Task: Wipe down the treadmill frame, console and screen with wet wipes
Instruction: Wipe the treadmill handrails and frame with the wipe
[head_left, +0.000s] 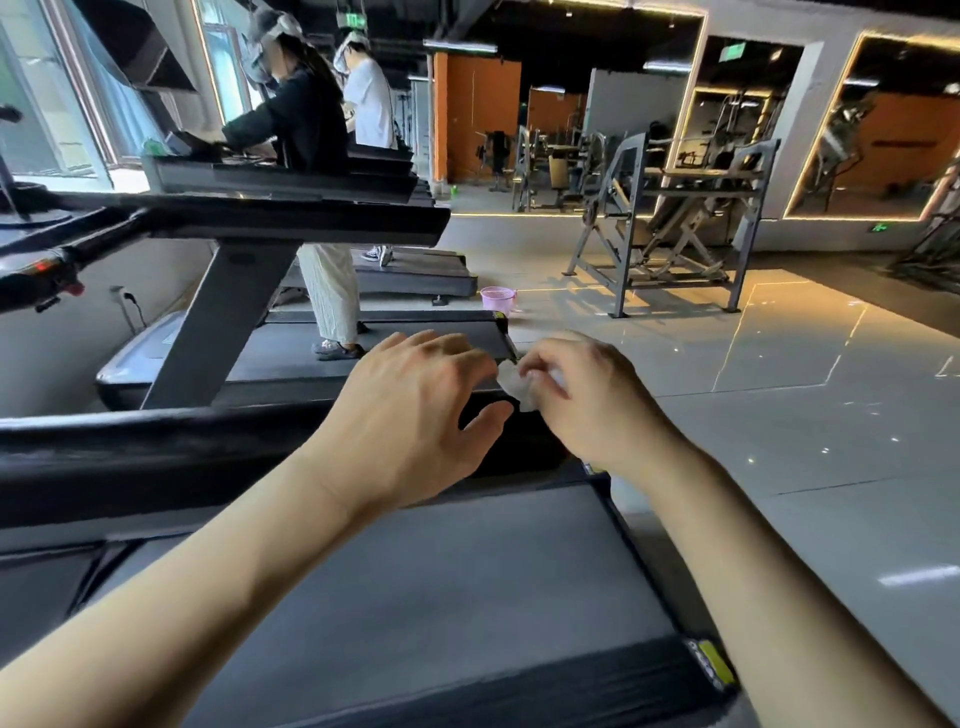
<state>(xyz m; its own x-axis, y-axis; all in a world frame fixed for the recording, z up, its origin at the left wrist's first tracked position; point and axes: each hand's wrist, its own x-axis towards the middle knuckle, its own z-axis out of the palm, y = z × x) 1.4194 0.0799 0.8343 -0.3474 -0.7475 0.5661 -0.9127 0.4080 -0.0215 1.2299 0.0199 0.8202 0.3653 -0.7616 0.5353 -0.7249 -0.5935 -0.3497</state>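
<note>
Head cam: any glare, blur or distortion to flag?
Head view: the window is blown out at upper left, and its frames lean from wide-angle warp; orange strip-light glare streaks the glossy floor; the right hand pinching the wipe and the left hand look slightly motion-blurred; the far gym is dim.

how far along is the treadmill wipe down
Nothing looks clearly wiped yet. In hand: the right hand pinches a crumpled wet wipe above the black handrail, left hand open beside it. Console and handrail appear left to do; screen is out of view.
</note>
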